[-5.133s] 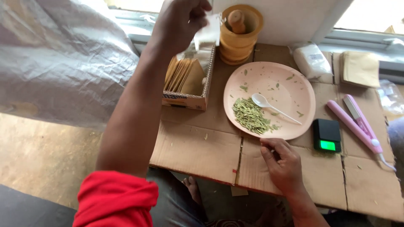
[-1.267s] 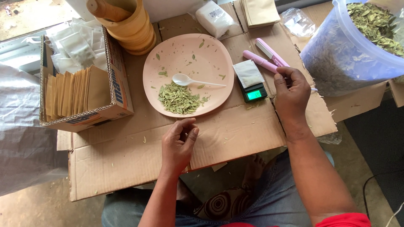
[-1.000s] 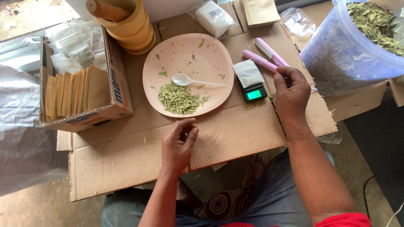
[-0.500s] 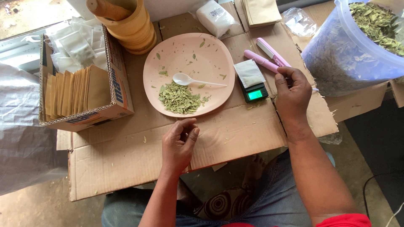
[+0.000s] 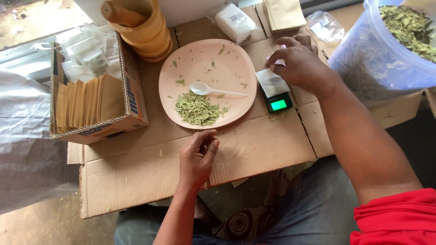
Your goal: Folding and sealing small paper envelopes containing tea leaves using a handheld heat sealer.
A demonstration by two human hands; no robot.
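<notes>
Head view: left hand [image 5: 197, 156] lies on the flattened cardboard sheet [image 5: 254, 145] that covers the counter, just below the pink plate [image 5: 236, 68]. Its fingers are loosely curled, thumb near the fingertips, nothing visibly held.

Right hand [image 5: 297, 63] is over the far side of the small digital scale [image 5: 278, 102], fingers bent around something pink [image 5: 274, 61]. Can't tell what that is, or whether the grip is closed on it. A small clear bag [image 5: 271, 81] lies on the scale platform, touching the hand's lower edge. Scale display glows green.

Plate holds a pile of dried green leaves [image 5: 196, 109] at its near edge, with a white plastic spoon [image 5: 206, 90] just above the pile and loose leaf bits scattered over the rest.

Left of plate: open cardboard box [image 5: 131, 97] with brown paper pouches [image 5: 86, 102] standing in a row and clear bags [image 5: 88, 52] behind them. Wooden mortar with pestle [image 5: 141, 27] at the far edge. Large clear plastic tub of the same leaves [image 5: 390, 50] on the right, well apart from the plate.
</notes>
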